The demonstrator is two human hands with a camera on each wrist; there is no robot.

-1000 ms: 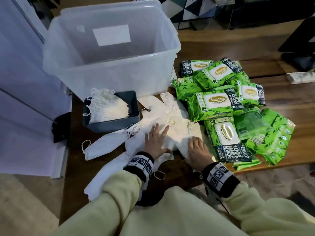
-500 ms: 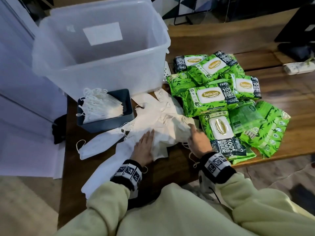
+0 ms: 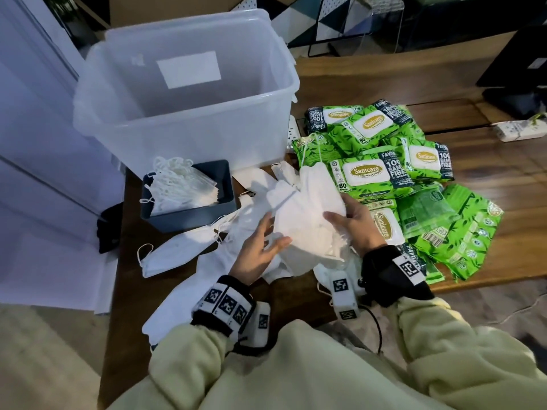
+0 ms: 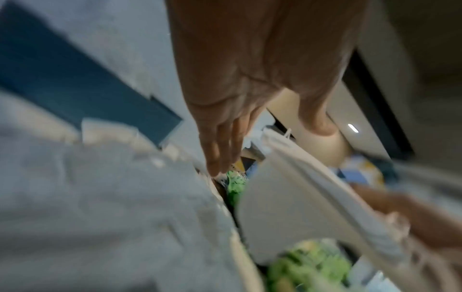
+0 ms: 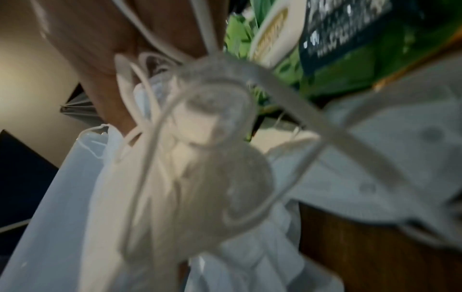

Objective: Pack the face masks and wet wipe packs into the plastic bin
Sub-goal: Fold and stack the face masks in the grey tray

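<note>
A thick stack of white face masks is lifted a little above the table, in front of the clear plastic bin. My right hand grips its right end, thumb on top and fingers beneath. My left hand lies against the stack's left side with straight fingers. Ear loops dangle close to the right wrist camera. More loose masks lie on the table below. Green wet wipe packs are piled to the right of the bin. The bin holds nothing that I can see.
A small dark grey tray holding folded masks stands against the bin's front. A white power strip and a black stand sit at the far right of the wooden table. The table's left edge runs beside the tray.
Both hands were pressing on the mask pile on the table. They have since gathered a stack, and it now stands lifted and tilted between them.
</note>
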